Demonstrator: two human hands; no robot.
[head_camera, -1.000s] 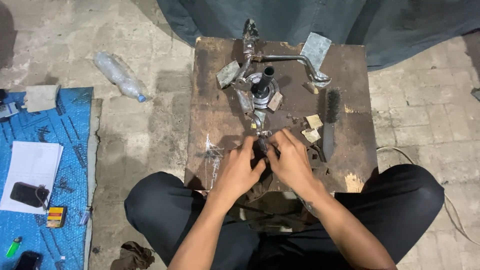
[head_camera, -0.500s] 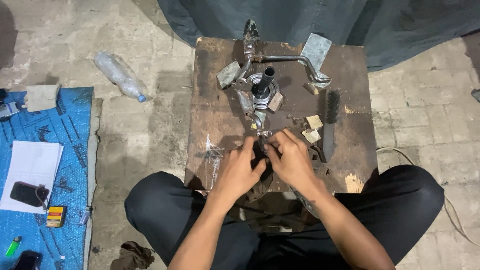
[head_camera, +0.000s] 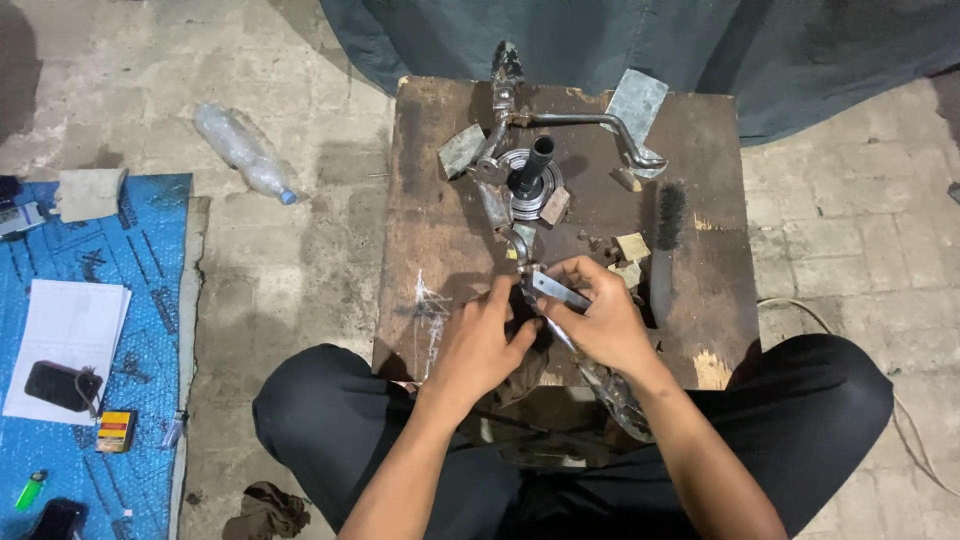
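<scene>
As far as I can see, the small metal part (head_camera: 556, 290) is mid-fitting, not seated: it sits at the near end of the wooden board (head_camera: 440, 230), pinched from above by my right hand (head_camera: 600, 320), fingers curled tight. My left hand (head_camera: 480, 340) closes on it from the left, fingertips touching. Beyond lie the round hub (head_camera: 533, 185), crank bar (head_camera: 590, 125) and wire brush (head_camera: 668, 235), untouched.

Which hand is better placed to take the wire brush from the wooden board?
Probably the right hand: the wire brush lies just beyond it on that side, while the left hand sits farther away.
</scene>
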